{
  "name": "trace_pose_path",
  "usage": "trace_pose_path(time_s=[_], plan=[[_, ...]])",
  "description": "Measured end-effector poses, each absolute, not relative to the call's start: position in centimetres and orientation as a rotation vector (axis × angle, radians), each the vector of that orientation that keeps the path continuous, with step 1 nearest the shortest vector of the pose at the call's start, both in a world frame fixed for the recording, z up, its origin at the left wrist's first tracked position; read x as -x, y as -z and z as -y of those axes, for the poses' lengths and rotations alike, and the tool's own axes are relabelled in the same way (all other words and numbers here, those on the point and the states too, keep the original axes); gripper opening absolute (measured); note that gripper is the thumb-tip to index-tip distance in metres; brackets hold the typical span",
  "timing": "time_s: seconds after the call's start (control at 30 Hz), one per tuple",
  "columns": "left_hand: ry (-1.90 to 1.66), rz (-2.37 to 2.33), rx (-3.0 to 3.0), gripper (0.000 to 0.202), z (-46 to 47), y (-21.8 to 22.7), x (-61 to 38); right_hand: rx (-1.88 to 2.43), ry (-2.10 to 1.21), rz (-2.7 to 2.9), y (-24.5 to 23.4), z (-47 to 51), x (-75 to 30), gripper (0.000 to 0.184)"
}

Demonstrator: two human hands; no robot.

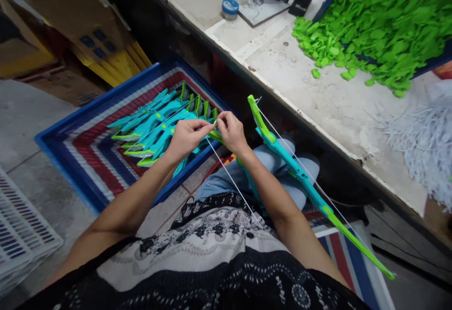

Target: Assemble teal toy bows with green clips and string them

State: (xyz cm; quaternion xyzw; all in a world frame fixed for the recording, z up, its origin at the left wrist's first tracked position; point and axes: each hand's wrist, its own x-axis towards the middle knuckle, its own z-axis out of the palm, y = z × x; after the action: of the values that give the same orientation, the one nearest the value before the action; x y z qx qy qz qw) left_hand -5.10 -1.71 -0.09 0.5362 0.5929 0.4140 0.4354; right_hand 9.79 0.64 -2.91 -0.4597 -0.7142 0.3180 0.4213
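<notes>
My left hand (188, 138) and my right hand (231, 131) meet over my lap, both pinching a white string (229, 178) at the green tip of a toy bow (216, 135). The string runs down toward my body. A second teal and green toy bow (300, 173) with its string fitted lies across my knees, reaching from the bench edge to the lower right. Finished toy bows (155, 126) lie stacked in a blue tray (63, 145) on the floor just beyond my hands.
A worn workbench (318, 93) runs along the right, carrying a heap of small green plastic parts (374, 22), a bundle of white strings (427, 140), a tape roll (230, 8) and a fan. Cardboard boxes (81, 22) stand at the back left; a white crate (17, 234) is at the left.
</notes>
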Motion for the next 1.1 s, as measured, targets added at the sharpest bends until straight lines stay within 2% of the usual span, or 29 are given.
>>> trace_pose_path(time_s=[0.13,0.23,0.3,0.4,0.5,0.67,0.77,0.83,0.97,1.1], plan=[[-1.226,-1.416,-1.067,0.024,4.4,1.5,5.4,1.192,-0.689,1.941,2.4,2.5,-13.5,0.021],[-1.299,-1.451,-0.893,0.018,8.1,3.5,5.6,1.492,-0.414,2.085,3.0,6.6,-19.6,0.025],[-1.109,-1.397,-1.142,0.012,10.7,4.8,5.0,1.825,-0.169,2.128,3.7,9.1,-23.9,0.028],[-0.728,-0.955,-1.845,0.028,13.2,6.3,1.3,2.290,-0.029,2.100,4.3,11.3,-28.8,0.041],[-0.473,-0.566,-2.386,0.047,12.9,7.2,-4.5,2.356,-0.321,2.153,4.1,11.0,-31.8,0.046],[-0.146,-0.376,-2.745,0.037,9.1,7.0,-10.5,1.846,-1.068,2.118,4.3,8.3,-35.1,0.055],[0.023,-0.371,-2.767,0.046,6.1,6.1,-11.1,1.747,-1.375,2.086,5.4,7.0,-36.1,0.051],[0.084,-0.388,-2.719,0.054,4.2,5.7,-11.2,1.786,-1.369,2.169,5.9,6.2,-36.3,0.045],[0.049,-0.376,-2.567,0.068,1.2,4.8,-12.0,1.832,-1.142,2.404,4.6,4.7,-36.8,0.029],[0.160,-0.443,-2.551,0.069,-1.0,3.5,-13.6,1.731,-1.100,2.281,-0.6,5.0,-39.0,0.037]])
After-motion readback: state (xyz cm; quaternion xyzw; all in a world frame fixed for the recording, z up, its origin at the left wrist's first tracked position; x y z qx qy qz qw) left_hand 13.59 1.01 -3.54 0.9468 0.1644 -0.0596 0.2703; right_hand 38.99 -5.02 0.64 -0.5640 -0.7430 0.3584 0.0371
